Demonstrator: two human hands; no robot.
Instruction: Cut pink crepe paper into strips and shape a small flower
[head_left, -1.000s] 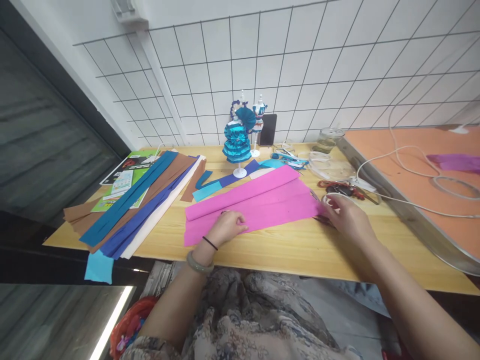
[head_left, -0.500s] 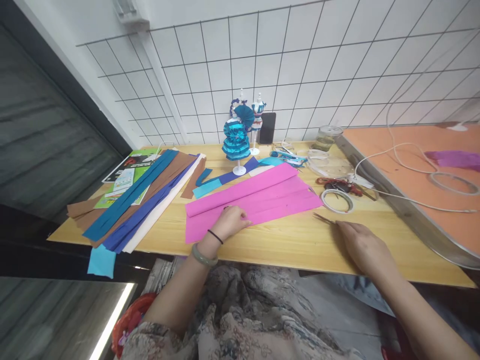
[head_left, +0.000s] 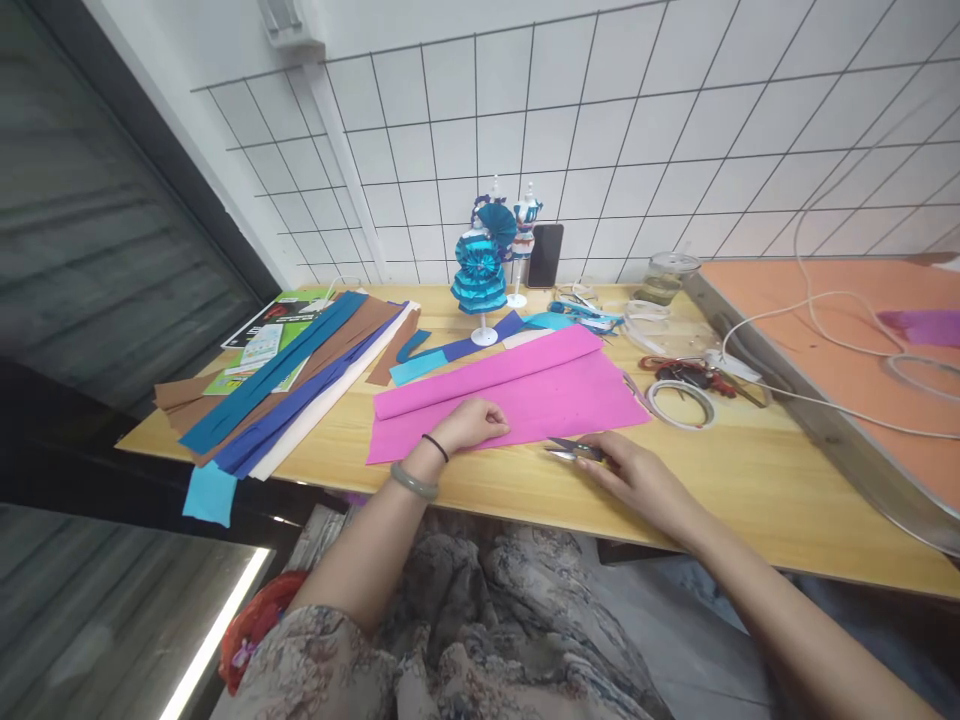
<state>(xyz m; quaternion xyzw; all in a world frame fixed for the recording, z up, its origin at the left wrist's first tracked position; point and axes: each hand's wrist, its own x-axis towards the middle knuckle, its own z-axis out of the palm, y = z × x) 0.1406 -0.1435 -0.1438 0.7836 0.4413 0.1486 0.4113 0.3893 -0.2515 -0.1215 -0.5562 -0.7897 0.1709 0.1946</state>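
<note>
A broad sheet of pink crepe paper (head_left: 577, 385) lies on the wooden table, with a folded band along its far side. My left hand (head_left: 472, 425) rests on its near edge, fingers closed in a pinch on the paper. To the right, my right hand (head_left: 630, 470) grips a pair of scissors (head_left: 574, 450). Their blades are parted and point left, close to the paper's near edge. The handles are mostly hidden in my fingers.
Strips of blue, brown and white paper (head_left: 300, 380) lie at left over a green booklet (head_left: 296, 330). Behind stand small dress forms, one in a shiny blue dress (head_left: 480, 280), and a phone (head_left: 545, 255). At right are a tape roll (head_left: 681, 404), a lidded jar (head_left: 666, 277) and a cable (head_left: 847, 402).
My right hand has moved left with the scissors, from beside the tape roll to the pink paper's near edge, and the blades now show apart. My left hand stays on the paper.
</note>
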